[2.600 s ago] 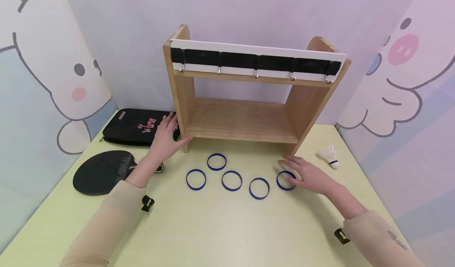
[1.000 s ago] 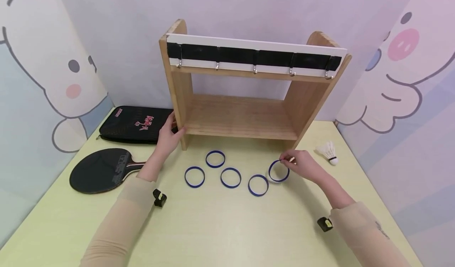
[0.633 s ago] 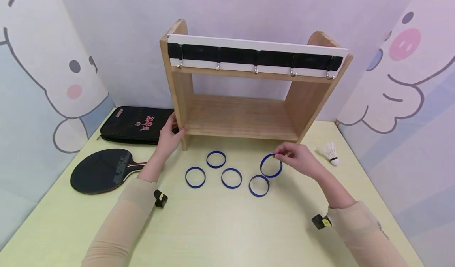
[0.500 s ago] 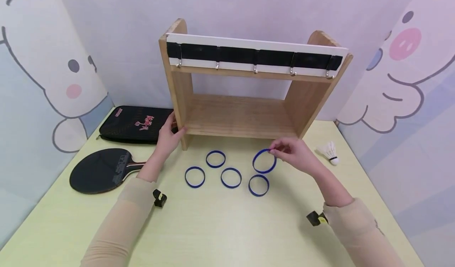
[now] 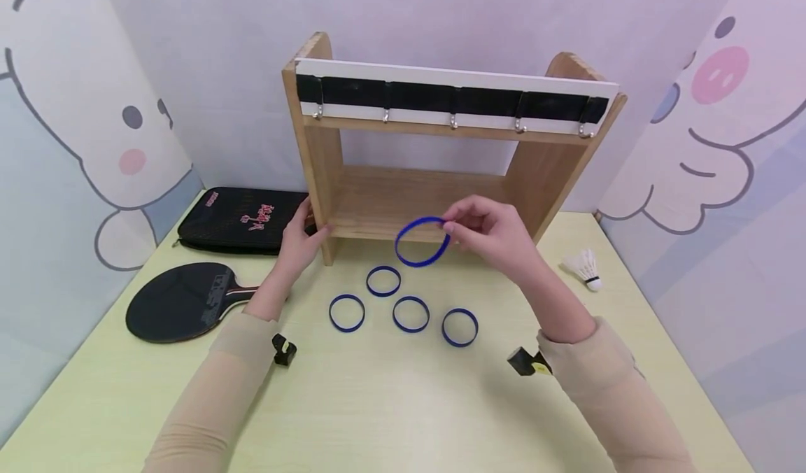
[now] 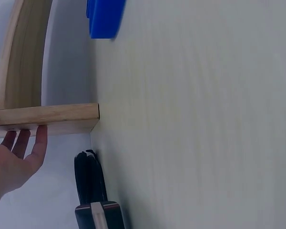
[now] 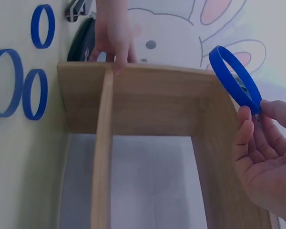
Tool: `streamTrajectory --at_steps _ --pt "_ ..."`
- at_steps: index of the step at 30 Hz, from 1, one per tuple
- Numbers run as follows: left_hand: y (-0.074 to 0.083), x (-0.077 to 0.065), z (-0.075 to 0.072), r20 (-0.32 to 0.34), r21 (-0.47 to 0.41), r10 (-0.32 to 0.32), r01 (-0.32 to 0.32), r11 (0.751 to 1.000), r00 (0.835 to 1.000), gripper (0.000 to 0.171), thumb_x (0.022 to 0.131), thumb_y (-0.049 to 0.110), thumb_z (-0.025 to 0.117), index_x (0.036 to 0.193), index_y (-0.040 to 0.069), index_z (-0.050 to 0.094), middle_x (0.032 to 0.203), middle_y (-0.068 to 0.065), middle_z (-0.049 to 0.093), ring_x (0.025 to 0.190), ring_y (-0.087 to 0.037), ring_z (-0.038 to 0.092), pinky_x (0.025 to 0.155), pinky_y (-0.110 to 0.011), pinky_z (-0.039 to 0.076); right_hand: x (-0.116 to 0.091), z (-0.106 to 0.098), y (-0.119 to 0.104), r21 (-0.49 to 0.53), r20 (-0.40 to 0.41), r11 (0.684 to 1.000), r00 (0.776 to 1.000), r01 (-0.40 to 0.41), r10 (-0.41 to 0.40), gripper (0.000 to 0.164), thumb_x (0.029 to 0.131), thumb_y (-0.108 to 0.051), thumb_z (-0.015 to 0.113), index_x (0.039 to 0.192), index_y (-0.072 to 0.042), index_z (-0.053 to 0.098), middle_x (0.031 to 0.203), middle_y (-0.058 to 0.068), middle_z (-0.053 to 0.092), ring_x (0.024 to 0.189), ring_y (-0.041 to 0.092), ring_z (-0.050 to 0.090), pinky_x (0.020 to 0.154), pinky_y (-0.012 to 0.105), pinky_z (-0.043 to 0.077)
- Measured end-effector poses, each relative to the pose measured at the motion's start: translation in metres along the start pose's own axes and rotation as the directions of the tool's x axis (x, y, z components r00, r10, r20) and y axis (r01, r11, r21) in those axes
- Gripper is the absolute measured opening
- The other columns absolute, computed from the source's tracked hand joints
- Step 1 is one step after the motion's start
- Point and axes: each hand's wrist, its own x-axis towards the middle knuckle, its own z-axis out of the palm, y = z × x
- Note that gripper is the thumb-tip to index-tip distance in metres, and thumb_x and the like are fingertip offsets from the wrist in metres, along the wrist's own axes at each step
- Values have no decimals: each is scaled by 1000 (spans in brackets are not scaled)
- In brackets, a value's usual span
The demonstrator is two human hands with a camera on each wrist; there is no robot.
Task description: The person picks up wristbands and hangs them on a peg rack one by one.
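My right hand pinches a blue wristband-like ring between thumb and fingertips, raised in front of the lower shelf of a wooden rack. The right wrist view shows the same ring tilted above the right fingers. With thumb at the front and fingers around the outer side, my left hand grips the rack's left side panel. Along the rack's top runs a white board with a black strip and several silver hooks. Several more blue rings lie flat on the table.
At the left are a black zipped case and a table tennis bat. A white shuttlecock lies right of the rack. Walls with cartoon prints enclose the table.
My right hand has picked up the rightmost ring and carried it up and leftward to the front of the rack. My left hand has closed on the side panel and stayed there.
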Motion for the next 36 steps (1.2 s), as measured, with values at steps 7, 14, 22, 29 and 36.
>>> streamTrajectory --at_steps 7,14,22,29,36 --pt "-2 1 -1 -3 -5 5 -5 1000 1000 69 90 16 61 150 17 25 140 -18 43 124 -34 47 93 -51 48 26 22 -30 210 -39 978 999 5 3 18 87 -17 68 99 -4 64 90 10 68 67 22 59 59 23 52" --pt "-1 2 -1 -9 -18 26 -26 1000 1000 69 89 13 61 149 16 27 138 -19 45 122 -36 48 91 -51 49 54 46 -46 326 -117 940 991 97 -61 17 87 -15 68 100 -4 65 91 12 67 71 25 61 65 27 54" --pt "-1 1 -1 -6 -15 24 -25 1000 1000 68 90 13 61 149 16 27 139 -18 44 122 -35 48 92 -52 49 87 71 -53 443 -231 883 972 152 -52 17 88 -14 66 100 -1 63 93 12 68 80 27 67 76 34 57" --pt "0 -1 -1 0 -24 20 -20 1000 1000 67 91 13 60 149 16 26 140 -19 43 123 -36 47 93 -53 48 105 92 -51 509 -279 847 960 153 -5 20 88 -12 66 102 0 62 94 16 66 82 25 68 78 34 57" --pt "0 -1 -1 -5 -19 15 -15 1000 1000 68 91 14 61 149 16 26 140 -18 43 123 -35 47 93 -52 48 111 108 -42 535 -320 830 947 160 24 20 87 -12 66 101 1 60 94 17 65 77 20 68 77 34 57"
